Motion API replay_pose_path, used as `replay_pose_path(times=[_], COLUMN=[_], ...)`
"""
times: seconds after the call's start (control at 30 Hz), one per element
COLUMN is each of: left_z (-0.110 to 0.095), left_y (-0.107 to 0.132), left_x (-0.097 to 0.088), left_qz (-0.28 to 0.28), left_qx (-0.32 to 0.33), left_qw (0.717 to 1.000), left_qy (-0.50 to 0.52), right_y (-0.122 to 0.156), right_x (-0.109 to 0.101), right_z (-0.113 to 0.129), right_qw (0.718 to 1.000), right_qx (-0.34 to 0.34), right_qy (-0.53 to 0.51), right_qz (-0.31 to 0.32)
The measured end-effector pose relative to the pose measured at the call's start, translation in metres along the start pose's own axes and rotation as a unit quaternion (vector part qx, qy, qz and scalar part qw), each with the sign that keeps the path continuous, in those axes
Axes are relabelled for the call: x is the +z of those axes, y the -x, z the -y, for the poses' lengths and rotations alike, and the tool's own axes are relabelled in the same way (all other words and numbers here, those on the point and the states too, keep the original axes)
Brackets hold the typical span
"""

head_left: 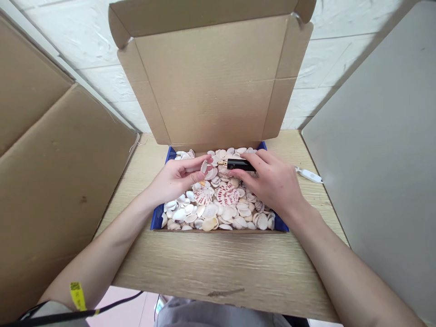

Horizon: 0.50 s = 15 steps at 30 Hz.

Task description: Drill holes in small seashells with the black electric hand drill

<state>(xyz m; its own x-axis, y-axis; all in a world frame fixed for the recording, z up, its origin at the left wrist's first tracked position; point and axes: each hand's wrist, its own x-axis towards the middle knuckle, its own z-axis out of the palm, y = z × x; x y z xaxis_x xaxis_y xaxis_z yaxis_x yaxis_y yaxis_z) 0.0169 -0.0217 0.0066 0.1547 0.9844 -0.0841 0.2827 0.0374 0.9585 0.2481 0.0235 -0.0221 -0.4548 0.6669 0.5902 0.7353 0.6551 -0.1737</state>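
Observation:
My left hand pinches a small pale seashell between thumb and fingertips, its edge turned up. My right hand is wrapped round a mini hand drill with a black barrel and a brass chuck. The drill lies level, its tip pointing left at the held shell; whether the two touch I cannot tell. Below both hands is a shallow cardboard box with blue sides, filled with many seashells. Two red-striped scallop shells lie on top near its middle.
The raised box lid stands open behind, near a white brick wall. A cardboard panel rises at left and a grey panel at right. A white corded piece rests on the wooden table. A black cable crosses lower left.

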Motion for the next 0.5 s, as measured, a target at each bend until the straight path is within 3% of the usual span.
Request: replay_pose_path(times=[0.23,0.5], left_z=[0.002,0.0024], left_y=[-0.0001,0.0002], left_x=[0.0012,0.0002], left_qz=[0.007,0.013], left_qx=[-0.007,-0.014], left_qw=[1.0,1.0], left_qy=[0.019,0.018], right_y=[0.0013,-0.0001], right_x=[0.0004,0.0005], right_z=[0.0002,-0.0003], right_qw=[0.999,1.0], right_qx=[0.024,0.0], right_qy=[0.023,0.018], right_qz=[0.005,0.006])
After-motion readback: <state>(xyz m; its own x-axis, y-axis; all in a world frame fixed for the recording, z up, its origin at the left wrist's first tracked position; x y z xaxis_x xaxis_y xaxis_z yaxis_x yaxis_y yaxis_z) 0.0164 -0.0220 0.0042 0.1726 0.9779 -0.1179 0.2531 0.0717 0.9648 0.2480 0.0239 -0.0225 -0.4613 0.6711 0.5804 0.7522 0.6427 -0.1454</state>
